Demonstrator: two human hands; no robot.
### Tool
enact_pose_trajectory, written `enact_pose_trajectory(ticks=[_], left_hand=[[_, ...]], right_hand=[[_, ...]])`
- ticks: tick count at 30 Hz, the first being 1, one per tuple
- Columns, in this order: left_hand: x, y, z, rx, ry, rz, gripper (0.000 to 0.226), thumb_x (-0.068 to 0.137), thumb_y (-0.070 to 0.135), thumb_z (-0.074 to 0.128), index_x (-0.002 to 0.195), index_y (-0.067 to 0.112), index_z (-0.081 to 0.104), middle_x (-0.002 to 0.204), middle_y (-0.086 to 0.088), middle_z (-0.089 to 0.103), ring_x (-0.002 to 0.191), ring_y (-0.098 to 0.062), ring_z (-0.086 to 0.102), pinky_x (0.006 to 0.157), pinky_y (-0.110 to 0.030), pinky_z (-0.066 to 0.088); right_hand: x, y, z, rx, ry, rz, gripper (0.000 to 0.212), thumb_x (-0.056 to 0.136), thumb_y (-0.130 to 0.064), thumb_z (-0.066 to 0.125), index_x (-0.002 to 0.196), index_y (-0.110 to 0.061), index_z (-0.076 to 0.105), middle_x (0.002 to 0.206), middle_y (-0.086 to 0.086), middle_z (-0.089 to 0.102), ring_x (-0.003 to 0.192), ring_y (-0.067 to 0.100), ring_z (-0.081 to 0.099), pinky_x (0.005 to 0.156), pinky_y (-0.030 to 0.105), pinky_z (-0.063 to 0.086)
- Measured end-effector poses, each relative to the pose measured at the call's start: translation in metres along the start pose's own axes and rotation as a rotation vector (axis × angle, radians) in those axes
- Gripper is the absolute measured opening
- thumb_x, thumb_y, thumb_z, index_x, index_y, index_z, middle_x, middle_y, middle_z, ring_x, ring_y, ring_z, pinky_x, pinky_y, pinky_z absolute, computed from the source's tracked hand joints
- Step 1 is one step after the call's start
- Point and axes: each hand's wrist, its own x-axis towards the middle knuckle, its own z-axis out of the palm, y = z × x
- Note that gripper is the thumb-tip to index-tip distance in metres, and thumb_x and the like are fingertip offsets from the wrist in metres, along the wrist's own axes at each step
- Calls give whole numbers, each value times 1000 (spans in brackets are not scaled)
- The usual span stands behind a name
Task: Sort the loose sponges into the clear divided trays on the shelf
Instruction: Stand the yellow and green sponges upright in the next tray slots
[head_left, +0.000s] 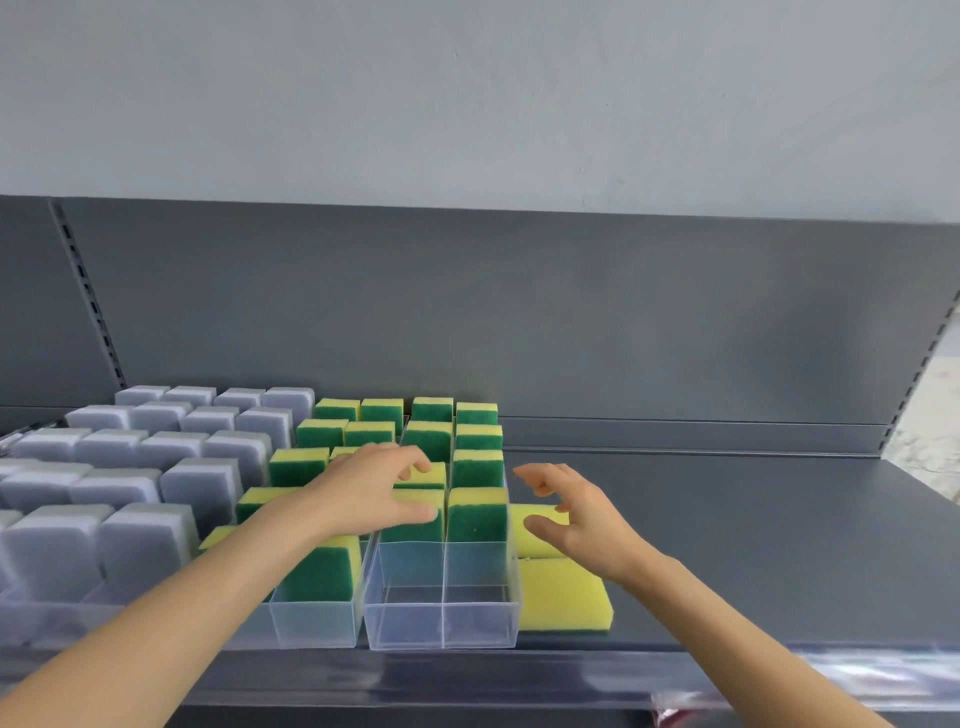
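Yellow-and-green sponges stand upright in clear divided trays (441, 618) on the grey shelf. My left hand (374, 483) rests on a sponge (415, 512) in the left column of the right-hand tray, fingers and thumb around its top edge. My right hand (566, 512) hovers open, fingers spread, just above two loose yellow sponges lying flat to the right of that tray: one further back (537, 522) and one nearer (563, 597). The tray's two front compartments hold nothing.
Grey sponges (130, 493) fill trays on the left. The shelf surface (753, 545) stretches to the right, with a grey back panel behind and a clear price rail (857, 675) along the front edge.
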Motion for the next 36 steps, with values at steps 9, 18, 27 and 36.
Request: enact_pose_trajectory(ticks=[9, 18, 27, 36], left_hand=[[22, 62, 18, -19, 102, 210, 39, 90, 35, 54, 127, 22, 52, 126, 7, 53, 120, -10, 45, 103, -30, 38], [64, 109, 42, 175, -150, 323, 46, 92, 32, 51, 136, 20, 45, 143, 3, 45, 131, -16, 41, 106, -36, 38], [91, 125, 71, 192, -321, 297, 45, 93, 25, 49, 137, 22, 45, 145, 0, 41, 136, -19, 34, 110, -37, 33], [110, 138, 98, 238, -381, 213, 63, 81, 35, 64, 138, 25, 39, 138, -5, 39, 128, -24, 40, 99, -40, 43]], right_hand=[[-42, 37, -24, -67, -43, 124, 43, 88, -22, 61, 129, -23, 48, 120, -11, 48, 112, 4, 45, 94, 16, 33], [-64, 54, -18, -257, -212, 68, 54, 80, -41, 66, 130, -32, 49, 142, -11, 38, 130, 9, 32, 109, 27, 29], [-85, 90, -49, -398, -132, 157, 40, 82, -35, 59, 122, -30, 55, 133, -10, 46, 122, 13, 42, 103, 29, 36], [-106, 124, -88, -449, -6, 360, 40, 87, -24, 53, 126, -19, 50, 144, -6, 38, 130, 13, 39, 103, 21, 32]])
